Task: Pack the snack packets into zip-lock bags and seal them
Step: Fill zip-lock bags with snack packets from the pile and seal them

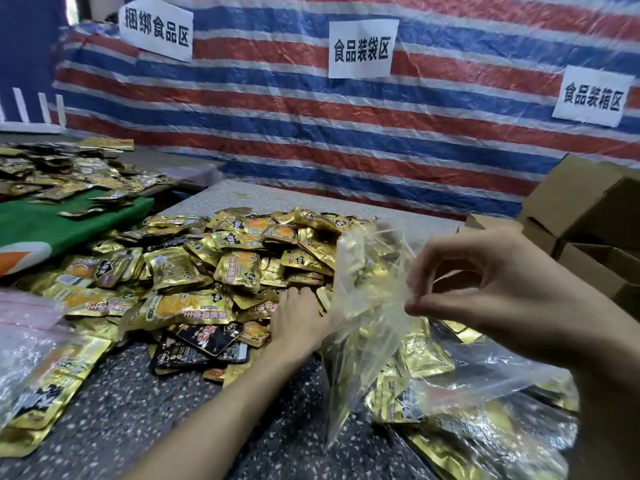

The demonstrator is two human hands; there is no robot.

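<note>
Right hand (485, 289) pinches zip-lock bag (363, 348); left hand (298, 317) on snack packets (207, 261), grip unclear.

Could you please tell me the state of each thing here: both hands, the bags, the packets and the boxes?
zip-lock bag, unsealed, held up by its rim.
snack packets, loose heap, not bagged.
right hand, pinches the zip-lock bag's rim.
left hand, on the snack packets; grip unclear.
filled bag, lying at left; seal not readable.
cardboard boxes, stacked; lower one looks open.
</note>
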